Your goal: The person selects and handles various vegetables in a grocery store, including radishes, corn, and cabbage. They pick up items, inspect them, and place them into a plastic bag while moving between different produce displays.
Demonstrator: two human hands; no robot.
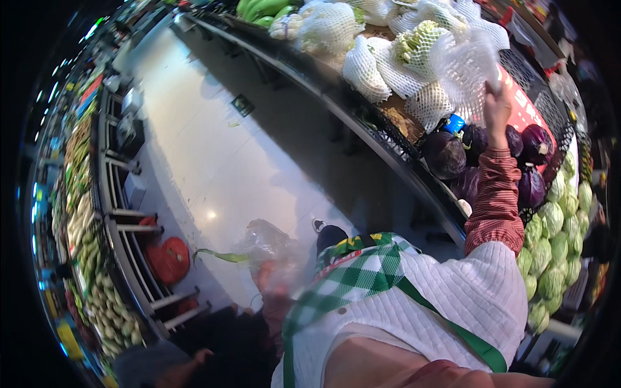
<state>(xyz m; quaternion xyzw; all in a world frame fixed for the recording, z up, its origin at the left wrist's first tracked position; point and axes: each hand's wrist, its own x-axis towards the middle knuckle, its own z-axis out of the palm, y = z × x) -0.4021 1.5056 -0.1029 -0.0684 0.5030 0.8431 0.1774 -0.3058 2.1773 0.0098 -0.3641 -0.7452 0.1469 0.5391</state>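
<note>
My right hand (498, 109) reaches out over the produce stand, shut on a white foam net (468, 70) that looks blurred. Below and beside that hand lie purple cabbages (444, 154), one with a blue tag or wrapping (454, 124) next to it. Cauliflowers in foam nets (422, 46) are heaped beyond. Lower in the view, over the aisle, my left hand (272, 280) is blurred and partly hidden by a clear plastic bag (271, 242) that it holds. A long green leaf (223, 255) sticks out on the bag's left side.
The stand's dark edge (320, 92) runs diagonally beside the aisle floor (208, 160). Green cabbages (550, 252) are piled at the right, green bananas (262, 9) at the top. A red bag (167, 260) lies by the left shelving. Another person's hand (203, 356) shows at bottom left.
</note>
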